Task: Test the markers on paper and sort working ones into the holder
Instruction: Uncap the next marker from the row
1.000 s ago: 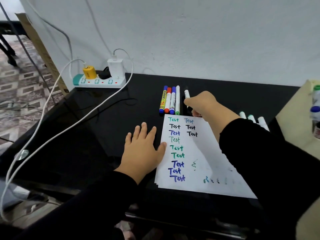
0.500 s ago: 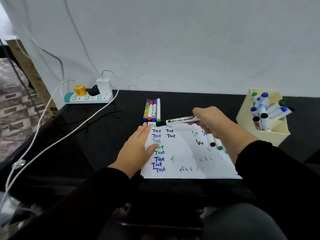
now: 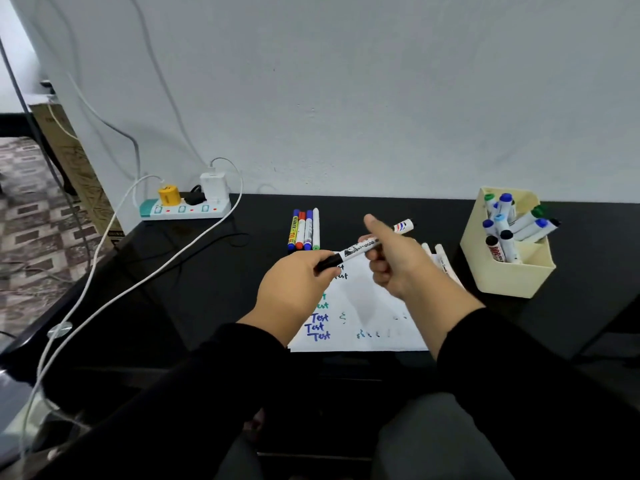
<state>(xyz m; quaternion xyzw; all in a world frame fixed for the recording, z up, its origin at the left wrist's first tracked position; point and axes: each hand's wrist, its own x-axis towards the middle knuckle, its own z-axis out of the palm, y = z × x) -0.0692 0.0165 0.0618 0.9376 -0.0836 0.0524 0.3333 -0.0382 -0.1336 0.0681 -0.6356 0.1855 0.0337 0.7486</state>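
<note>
I hold a white marker with a black cap level above the paper. My right hand grips its barrel, thumb raised. My left hand pinches the black cap end. The sheet lies on the black table and bears rows of "Test" in green, blue and black. A cream holder at the right holds several markers with blue, green and black caps. A row of several markers lies just beyond the paper. More white markers lie to the right of my right hand.
A power strip with a yellow plug and a white charger sits at the table's back left. A white cable trails from it across the table's left side. The wall stands close behind the table.
My left hand lifted off the paper and took hold of the marker's black cap end. My right hand raised the marker a little. The view tilted up.
</note>
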